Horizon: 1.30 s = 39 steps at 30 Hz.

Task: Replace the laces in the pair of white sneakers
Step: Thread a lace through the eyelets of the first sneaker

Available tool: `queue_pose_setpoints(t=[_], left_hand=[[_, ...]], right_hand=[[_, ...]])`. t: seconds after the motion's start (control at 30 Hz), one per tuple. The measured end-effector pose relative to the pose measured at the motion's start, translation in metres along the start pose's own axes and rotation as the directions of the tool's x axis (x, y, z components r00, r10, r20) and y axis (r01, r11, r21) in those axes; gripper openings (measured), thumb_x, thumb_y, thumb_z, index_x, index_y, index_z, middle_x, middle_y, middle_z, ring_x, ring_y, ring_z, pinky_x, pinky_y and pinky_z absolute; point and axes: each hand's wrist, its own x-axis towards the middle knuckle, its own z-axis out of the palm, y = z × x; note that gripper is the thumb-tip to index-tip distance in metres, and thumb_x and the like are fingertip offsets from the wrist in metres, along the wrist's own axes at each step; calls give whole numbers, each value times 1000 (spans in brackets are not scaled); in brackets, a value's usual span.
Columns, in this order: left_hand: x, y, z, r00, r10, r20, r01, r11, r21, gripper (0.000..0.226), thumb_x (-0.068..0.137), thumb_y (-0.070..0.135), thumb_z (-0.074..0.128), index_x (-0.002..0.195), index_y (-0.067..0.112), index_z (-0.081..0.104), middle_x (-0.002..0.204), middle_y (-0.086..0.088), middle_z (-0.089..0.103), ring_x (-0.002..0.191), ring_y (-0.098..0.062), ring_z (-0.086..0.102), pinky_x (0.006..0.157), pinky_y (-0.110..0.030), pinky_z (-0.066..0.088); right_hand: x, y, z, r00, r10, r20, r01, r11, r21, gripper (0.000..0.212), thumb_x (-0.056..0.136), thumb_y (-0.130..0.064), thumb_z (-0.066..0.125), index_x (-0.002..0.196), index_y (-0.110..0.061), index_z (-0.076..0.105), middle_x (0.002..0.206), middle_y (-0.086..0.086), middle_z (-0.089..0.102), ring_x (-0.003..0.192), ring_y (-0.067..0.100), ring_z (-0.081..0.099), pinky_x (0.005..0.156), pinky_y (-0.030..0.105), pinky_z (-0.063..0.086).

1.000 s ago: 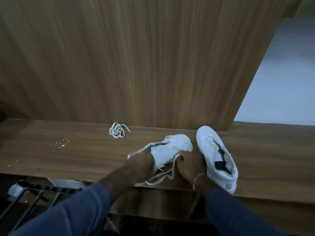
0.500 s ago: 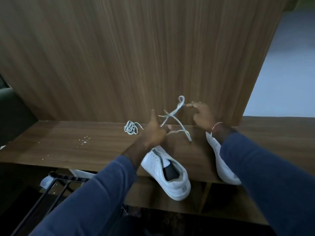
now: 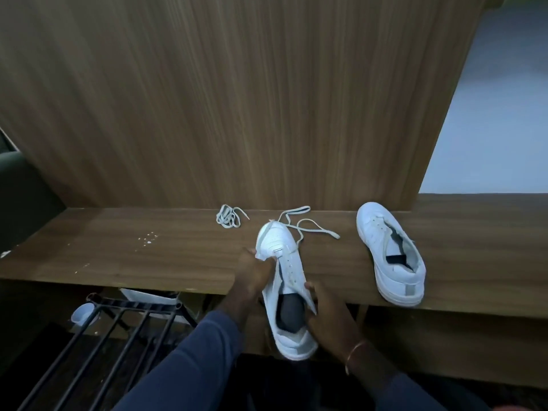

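A white sneaker point(image 3: 283, 262) lies toe-away across the front edge of the wooden shelf point(image 3: 148, 262), its heel hanging over the edge. My left hand point(image 3: 253, 272) grips its left side near the tongue. My right hand point(image 3: 329, 315) holds its right side by the collar. A loose white lace point(image 3: 305, 226) trails on the shelf just beyond the toe. The second white sneaker point(image 3: 391, 253) rests alone to the right, without a lace. A bundled lace point(image 3: 229, 216) lies further back on the left.
A tall wooden panel point(image 3: 237, 99) stands directly behind the shelf. A black metal rack point(image 3: 118, 327) sits below on the left, with a small white cup point(image 3: 81, 314) beside it. White specks point(image 3: 146, 238) dot the shelf's left part.
Both hands have let go of the lace they held up; it now lies on the shelf. They have come back down and taken hold of the near sneaker.
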Motion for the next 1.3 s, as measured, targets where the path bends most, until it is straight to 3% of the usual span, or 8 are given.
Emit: queue_pose_setpoints(t=[0.13, 0.3, 0.53, 0.73, 0.87, 1.03, 1.13, 1.3], left_hand=[[-2, -8, 12, 1000, 26, -11, -26, 1000, -3, 35, 79, 30, 74, 99, 6, 58, 88, -8, 66, 82, -22, 63, 75, -30, 49], [5, -15, 16, 1000, -22, 6, 22, 986, -168, 28, 81, 34, 71, 82, 7, 63, 69, 2, 62, 62, -10, 56, 55, -21, 44], [6, -6, 30, 974, 206, 90, -202, 978, -51, 87, 74, 33, 77, 145, 12, 32, 145, -4, 41, 133, -20, 39, 110, -24, 27], [8, 5, 37, 958, 283, 50, -287, 934, 214, 41, 80, 28, 68, 120, 25, 61, 121, -3, 58, 114, -20, 54, 92, -25, 40], [8, 5, 43, 925, 381, 7, -363, 875, 322, 25, 80, 30, 72, 105, 30, 71, 109, 2, 56, 103, -13, 55, 80, -18, 34], [12, 6, 44, 919, 389, 65, -388, 860, 332, 10, 80, 24, 71, 71, 27, 71, 79, 1, 61, 69, -17, 60, 59, -25, 40], [21, -1, 44, 926, 345, 151, -364, 923, 123, 17, 80, 29, 73, 65, 28, 65, 69, -1, 52, 54, -10, 47, 53, -23, 33], [24, -6, 42, 914, 353, 202, -360, 933, 0, 14, 82, 28, 74, 71, 26, 66, 72, -5, 41, 57, -12, 38, 56, -26, 33]], right_hand=[[-3, 6, 10, 992, 51, -114, -42, 996, 73, 43, 85, -11, 62, 126, -23, 60, 120, -9, 65, 115, 8, 59, 100, 28, 46], [16, -16, 3, 980, 174, -94, -141, 948, 286, 18, 90, -42, 65, 91, -25, 70, 88, -8, 72, 86, 5, 66, 78, 23, 51], [101, -23, 0, 884, 467, -20, -383, 748, 542, 38, 96, -44, 53, 76, -16, 68, 59, -1, 65, 58, 19, 58, 57, 29, 47], [119, -25, 7, 856, 507, 99, -432, 597, 676, 36, 97, -19, 56, 125, 2, 60, 119, 12, 64, 111, 31, 61, 95, 39, 50], [131, -10, 6, 906, 415, -80, -264, 704, 659, 7, 89, -15, 63, 85, -14, 68, 83, 10, 71, 77, 23, 65, 68, 31, 53], [127, 1, -3, 907, 385, -172, -191, 738, 647, 3, 86, -17, 64, 86, -20, 64, 74, 3, 71, 72, 18, 63, 68, 36, 52], [115, 6, -6, 957, 289, -15, -231, 794, 562, 10, 88, -21, 68, 97, -23, 65, 91, -1, 70, 83, 13, 64, 71, 31, 53], [125, 11, -20, 976, -210, -58, 206, 976, -70, 21, 92, -20, 63, 111, -21, 70, 127, 1, 55, 111, 14, 55, 97, 24, 46]])
